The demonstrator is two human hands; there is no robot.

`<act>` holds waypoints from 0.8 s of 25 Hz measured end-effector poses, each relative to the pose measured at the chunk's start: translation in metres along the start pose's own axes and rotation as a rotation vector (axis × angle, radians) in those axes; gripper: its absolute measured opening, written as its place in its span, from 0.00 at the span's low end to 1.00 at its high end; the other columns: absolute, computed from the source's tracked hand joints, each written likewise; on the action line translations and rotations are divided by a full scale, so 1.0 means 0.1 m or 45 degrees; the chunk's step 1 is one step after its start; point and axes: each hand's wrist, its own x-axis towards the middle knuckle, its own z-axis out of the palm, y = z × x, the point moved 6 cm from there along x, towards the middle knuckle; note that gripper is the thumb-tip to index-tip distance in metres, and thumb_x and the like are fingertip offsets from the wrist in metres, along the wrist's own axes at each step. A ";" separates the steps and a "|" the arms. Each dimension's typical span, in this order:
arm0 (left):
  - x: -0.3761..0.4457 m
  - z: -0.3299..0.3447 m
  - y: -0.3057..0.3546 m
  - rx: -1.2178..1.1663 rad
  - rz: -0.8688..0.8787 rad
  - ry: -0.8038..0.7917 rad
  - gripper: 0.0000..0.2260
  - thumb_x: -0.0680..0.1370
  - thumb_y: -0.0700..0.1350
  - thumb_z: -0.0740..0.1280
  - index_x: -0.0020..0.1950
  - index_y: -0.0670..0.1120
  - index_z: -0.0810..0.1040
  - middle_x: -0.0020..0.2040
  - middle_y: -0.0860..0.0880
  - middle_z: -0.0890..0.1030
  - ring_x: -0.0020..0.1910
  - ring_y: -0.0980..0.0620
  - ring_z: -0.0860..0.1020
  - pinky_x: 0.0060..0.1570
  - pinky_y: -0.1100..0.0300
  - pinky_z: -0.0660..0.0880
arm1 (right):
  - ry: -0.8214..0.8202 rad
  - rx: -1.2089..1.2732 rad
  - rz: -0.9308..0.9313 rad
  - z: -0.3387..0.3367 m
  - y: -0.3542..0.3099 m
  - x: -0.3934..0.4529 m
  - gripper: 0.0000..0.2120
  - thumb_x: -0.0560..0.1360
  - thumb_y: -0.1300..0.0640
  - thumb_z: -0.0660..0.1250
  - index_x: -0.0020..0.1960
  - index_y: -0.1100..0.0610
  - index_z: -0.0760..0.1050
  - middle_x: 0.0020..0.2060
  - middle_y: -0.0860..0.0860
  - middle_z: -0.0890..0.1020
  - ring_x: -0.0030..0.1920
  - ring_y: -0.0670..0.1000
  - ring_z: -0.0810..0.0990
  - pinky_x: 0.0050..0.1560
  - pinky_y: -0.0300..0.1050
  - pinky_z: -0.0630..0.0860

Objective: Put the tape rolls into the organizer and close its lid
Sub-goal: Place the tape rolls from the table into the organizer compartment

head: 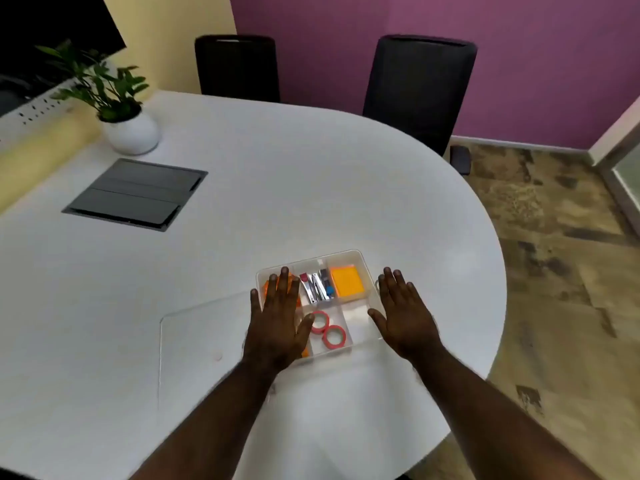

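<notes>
Two pink tape rolls point(327, 329) lying flat, holes upward, side by side in the near-middle compartment of the clear organizer point(346, 255) on the white table point(311, 185). Organizer's long axis running left to right, turned slightly. Clear lid point(194, 341) flat on the table just left, off the box. Left hand point(280, 320) spread flat over the organizer's left part, gripping nothing. Right hand point(403, 315) likewise flat and empty beside its right wall.

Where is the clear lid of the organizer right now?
In the head view, the clear flat plastic lid lies on the white table, just left of the clear plastic organizer, with the left hand over its right edge.
</notes>
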 end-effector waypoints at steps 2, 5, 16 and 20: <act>-0.07 0.13 -0.04 0.063 -0.019 -0.092 0.33 0.78 0.63 0.44 0.79 0.50 0.43 0.80 0.48 0.40 0.79 0.46 0.40 0.75 0.36 0.47 | 0.030 -0.015 0.056 0.04 0.05 -0.07 0.35 0.79 0.44 0.60 0.77 0.62 0.54 0.78 0.58 0.56 0.78 0.58 0.51 0.77 0.54 0.56; -0.21 0.41 -0.12 0.144 -0.050 -0.211 0.34 0.77 0.64 0.45 0.79 0.49 0.44 0.80 0.47 0.41 0.79 0.45 0.43 0.73 0.31 0.47 | 0.030 -0.061 0.118 0.14 0.21 -0.15 0.34 0.79 0.46 0.61 0.77 0.63 0.55 0.77 0.59 0.58 0.77 0.56 0.51 0.76 0.52 0.53; -0.08 1.00 -0.42 0.138 -0.378 -0.431 0.37 0.73 0.69 0.39 0.79 0.51 0.42 0.80 0.48 0.37 0.79 0.45 0.39 0.75 0.34 0.45 | -0.499 0.113 0.404 0.79 1.28 0.34 0.31 0.80 0.49 0.58 0.79 0.57 0.52 0.78 0.57 0.56 0.78 0.59 0.53 0.76 0.56 0.59; -0.10 1.13 -0.44 0.125 -0.393 -0.403 0.42 0.70 0.71 0.31 0.79 0.50 0.42 0.78 0.47 0.36 0.79 0.43 0.40 0.75 0.35 0.45 | -0.593 0.440 0.568 0.93 1.35 0.56 0.31 0.79 0.49 0.61 0.78 0.55 0.55 0.76 0.56 0.62 0.75 0.58 0.62 0.74 0.56 0.61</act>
